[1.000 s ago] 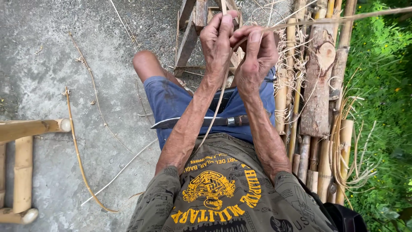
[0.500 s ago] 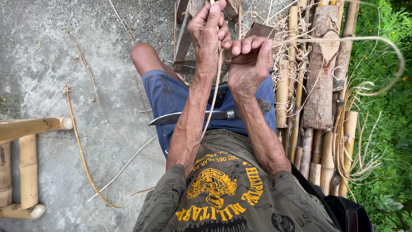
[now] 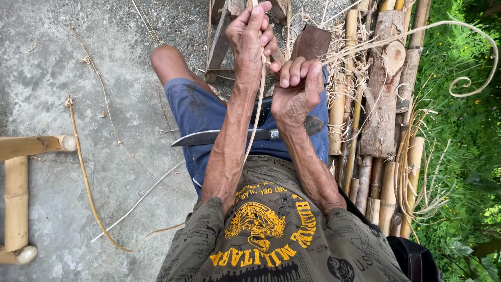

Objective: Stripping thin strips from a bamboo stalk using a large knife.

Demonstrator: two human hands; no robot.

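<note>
Shirt (image 3: 271, 240) fabric, olive with a yellow print, fills the near edge, and both forearms reach away from it over blue shorts (image 3: 201, 112). A long knife (image 3: 209, 138) lies across the lap, blade pointing left, its handle under the right forearm. Just beyond, the right hand (image 3: 297, 89) is clenched around a broad blade (image 3: 311, 43) that stands up from the fist. The left hand (image 3: 250, 34), farther off, pinches a thin pale cane strip (image 3: 257, 112) that runs back towards the body between the arms.

Risk, as I judge it: the fingers sit close to the edge, so a slip of the strip could nick them, and the loose knife could slide off the lap.

The strip looks narrow, flat, straw-coloured and springy; a peeled sliver (image 3: 469, 52) curls away to the right over bamboo poles (image 3: 386, 104) and grass (image 3: 459, 156).
</note>
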